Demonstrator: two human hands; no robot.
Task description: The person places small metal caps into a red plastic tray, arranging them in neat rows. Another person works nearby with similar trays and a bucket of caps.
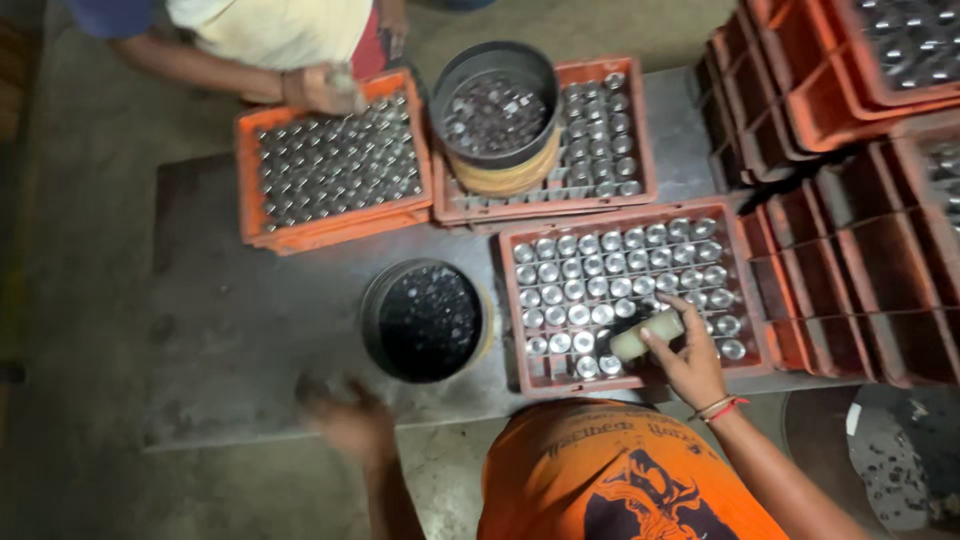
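The landmark is the nearest crate (628, 300), orange, gridded, standing on the grey worktop (230, 330) and largely filled with upright shiny metal cups. The right hand (690, 365) rests at its near edge, closed around a pale cylinder (648, 334) that lies across the front rows. The left hand (350, 425) is blurred, left of that crate and near the worktop's front edge; whether it is open or closed cannot be told. Judged good practice: seat each piece squarely in its cell. Just left of the crate stands a dark round tub (425, 320). Beyond it lie two more orange crates, one (640, 130) carrying a second tub (495, 110); another person's hand (322, 90) touches the far-left crate (330, 165). Stacked empty crates (850, 250) stand right. No labels are legible.
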